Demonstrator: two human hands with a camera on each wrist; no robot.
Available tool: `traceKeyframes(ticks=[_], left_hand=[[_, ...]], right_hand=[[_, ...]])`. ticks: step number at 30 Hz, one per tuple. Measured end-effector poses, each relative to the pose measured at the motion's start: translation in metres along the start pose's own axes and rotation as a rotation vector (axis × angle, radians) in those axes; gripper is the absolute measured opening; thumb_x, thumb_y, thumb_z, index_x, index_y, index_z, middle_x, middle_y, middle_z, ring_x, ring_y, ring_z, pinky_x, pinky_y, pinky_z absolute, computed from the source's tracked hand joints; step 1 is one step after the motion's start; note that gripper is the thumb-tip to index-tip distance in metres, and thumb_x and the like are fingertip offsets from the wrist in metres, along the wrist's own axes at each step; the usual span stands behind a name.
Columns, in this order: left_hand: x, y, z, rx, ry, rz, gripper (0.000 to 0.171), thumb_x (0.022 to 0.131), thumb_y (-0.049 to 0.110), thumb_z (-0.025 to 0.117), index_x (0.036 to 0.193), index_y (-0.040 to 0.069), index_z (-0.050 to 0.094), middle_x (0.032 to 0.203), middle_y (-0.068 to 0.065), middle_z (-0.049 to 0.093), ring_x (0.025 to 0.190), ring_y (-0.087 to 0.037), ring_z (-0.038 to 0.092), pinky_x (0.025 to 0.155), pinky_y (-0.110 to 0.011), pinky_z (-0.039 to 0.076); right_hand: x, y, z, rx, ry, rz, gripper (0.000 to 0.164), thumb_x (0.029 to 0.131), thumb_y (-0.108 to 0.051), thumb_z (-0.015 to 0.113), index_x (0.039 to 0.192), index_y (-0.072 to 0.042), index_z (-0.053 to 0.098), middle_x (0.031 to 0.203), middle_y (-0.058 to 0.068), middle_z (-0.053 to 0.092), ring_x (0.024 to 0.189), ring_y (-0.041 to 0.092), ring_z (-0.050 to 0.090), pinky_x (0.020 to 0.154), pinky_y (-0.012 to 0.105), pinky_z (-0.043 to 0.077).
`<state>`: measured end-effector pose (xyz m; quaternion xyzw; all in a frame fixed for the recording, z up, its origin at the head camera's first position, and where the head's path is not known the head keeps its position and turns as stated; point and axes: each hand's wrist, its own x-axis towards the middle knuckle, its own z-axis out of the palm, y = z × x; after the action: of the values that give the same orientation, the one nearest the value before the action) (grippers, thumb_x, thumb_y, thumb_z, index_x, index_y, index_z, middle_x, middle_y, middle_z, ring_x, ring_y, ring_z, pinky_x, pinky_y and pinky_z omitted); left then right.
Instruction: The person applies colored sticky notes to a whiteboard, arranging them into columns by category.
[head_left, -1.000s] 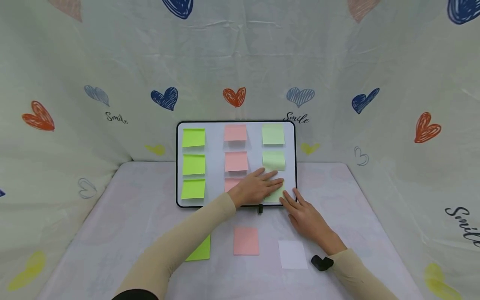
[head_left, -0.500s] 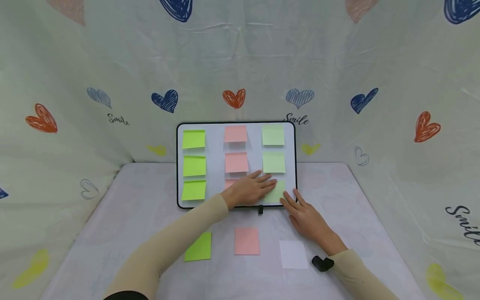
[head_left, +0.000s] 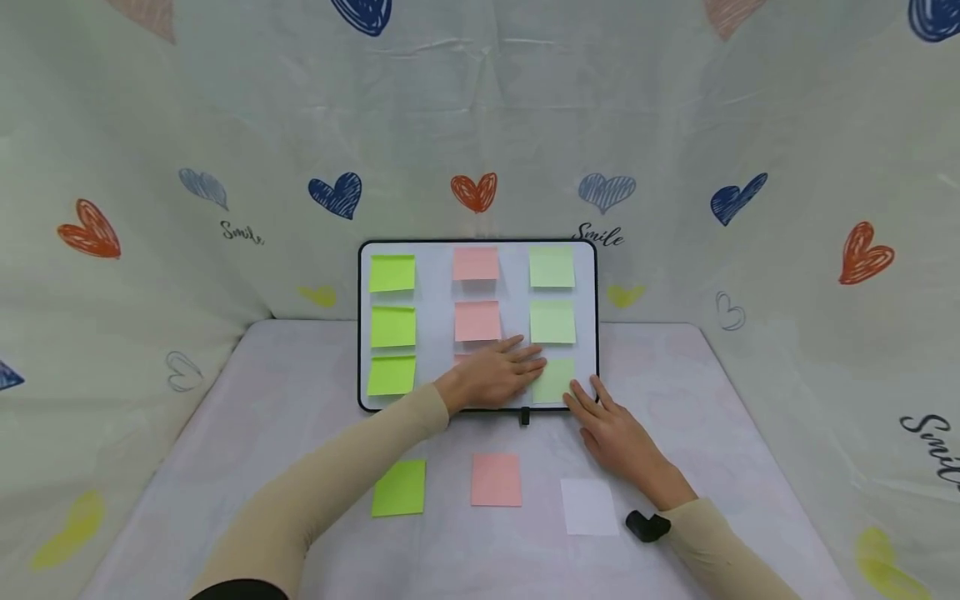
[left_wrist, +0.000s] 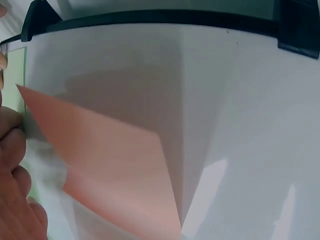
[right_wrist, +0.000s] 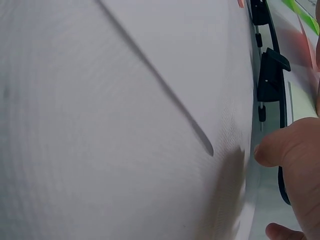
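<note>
A black-framed whiteboard [head_left: 435,333] carries three columns of sticky notes. My left hand [head_left: 491,375] lies over its lower middle with fingers extended, fingertips at the left edge of the lowest pale green sticky note [head_left: 553,382]. That hand mostly covers the lowest pink sticky note in the head view; the left wrist view shows this pink note [left_wrist: 110,160] with its free end lifted off the board. At the note's lower right corner, my right hand [head_left: 618,442] has its fingers extended, fingertips touching the board's edge area. Neither hand grips anything.
On the table [head_left: 660,367] in front of the board lie a bright green pad [head_left: 399,488], a pink pad [head_left: 496,480] and a white pad [head_left: 588,507]. Black clips [right_wrist: 270,77] sit along the board's lower edge. A heart-printed curtain [head_left: 525,117] stands behind.
My left hand has slid left and slightly down, uncovering more of the lowest pale green note. The middle pale green note, bent up earlier, now hangs flat. My right hand has stayed put.
</note>
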<state>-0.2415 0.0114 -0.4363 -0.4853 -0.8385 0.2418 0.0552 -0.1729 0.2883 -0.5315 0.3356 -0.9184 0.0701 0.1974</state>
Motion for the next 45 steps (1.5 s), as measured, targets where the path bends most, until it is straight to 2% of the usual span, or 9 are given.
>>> traceKeyframes(ticks=[8,13,17,22,28,35,42,45], left_hand=[[0.018,0.015,-0.007,-0.027,-0.005,-0.009,0.057,0.113,0.041,0.029,0.164,0.016,0.026,0.172,0.006,0.021,0.16,-0.015,0.015,0.13,-0.04,0.019],[0.029,0.018,-0.014,-0.019,0.004,-0.044,0.056,0.113,0.042,0.031,0.164,0.02,0.027,0.171,0.008,0.022,0.16,-0.015,0.016,0.126,-0.038,0.03],[0.031,0.019,-0.015,-0.021,-0.011,-0.05,0.056,0.113,0.042,0.031,0.164,0.021,0.025,0.171,0.01,0.021,0.16,-0.015,0.014,0.124,-0.038,0.033],[0.02,0.015,-0.01,0.011,-0.033,-0.048,0.058,0.112,0.045,0.033,0.165,0.022,0.024,0.172,0.011,0.018,0.161,-0.016,0.014,0.126,-0.042,0.029],[0.0,0.009,-0.005,0.044,0.009,-0.047,0.057,0.111,0.045,0.037,0.162,0.02,0.033,0.169,0.009,0.028,0.16,-0.019,0.02,0.13,-0.044,0.02],[-0.019,0.008,-0.002,-0.002,-0.002,-0.085,0.054,0.111,0.042,0.038,0.159,0.017,0.041,0.166,0.006,0.036,0.159,-0.023,0.021,0.13,-0.046,0.018],[-0.023,0.013,-0.004,-0.032,0.037,-0.141,0.054,0.11,0.047,0.04,0.156,0.019,0.047,0.163,0.007,0.042,0.158,-0.023,0.026,0.129,-0.047,0.022],[-0.03,0.017,-0.005,-0.081,0.045,-0.16,0.056,0.11,0.05,0.038,0.156,0.019,0.047,0.163,0.007,0.042,0.158,-0.024,0.026,0.129,-0.049,0.021]], right_hand=[[0.002,-0.004,0.002,0.039,0.034,-0.035,0.07,0.082,-0.005,0.084,0.147,-0.005,0.057,0.157,0.016,0.048,0.146,0.052,0.038,0.083,0.053,0.061],[0.004,-0.008,0.005,0.029,0.049,-0.059,0.069,0.082,-0.006,0.084,0.145,-0.003,0.058,0.156,0.018,0.049,0.144,0.053,0.04,0.083,0.052,0.062],[0.005,-0.009,0.004,0.029,0.035,-0.052,0.068,0.083,-0.007,0.083,0.146,-0.004,0.058,0.156,0.017,0.049,0.145,0.052,0.039,0.085,0.052,0.061],[0.005,-0.01,0.004,0.015,0.011,-0.03,0.068,0.083,-0.007,0.083,0.146,-0.005,0.057,0.156,0.017,0.049,0.145,0.052,0.039,0.083,0.053,0.061],[0.006,-0.009,0.003,0.016,0.016,-0.02,0.068,0.083,-0.007,0.084,0.146,-0.006,0.058,0.155,0.017,0.051,0.145,0.052,0.04,0.083,0.053,0.061],[0.006,-0.007,0.004,0.019,0.006,-0.002,0.067,0.085,-0.007,0.082,0.147,-0.007,0.057,0.156,0.016,0.049,0.146,0.051,0.039,0.086,0.053,0.061],[0.004,-0.005,0.005,0.035,0.046,-0.007,0.067,0.082,-0.005,0.085,0.144,-0.004,0.06,0.153,0.018,0.052,0.144,0.052,0.041,0.084,0.054,0.061],[0.006,-0.006,0.005,0.045,0.052,-0.017,0.066,0.082,-0.005,0.084,0.144,-0.004,0.06,0.153,0.018,0.053,0.143,0.052,0.042,0.086,0.056,0.06]])
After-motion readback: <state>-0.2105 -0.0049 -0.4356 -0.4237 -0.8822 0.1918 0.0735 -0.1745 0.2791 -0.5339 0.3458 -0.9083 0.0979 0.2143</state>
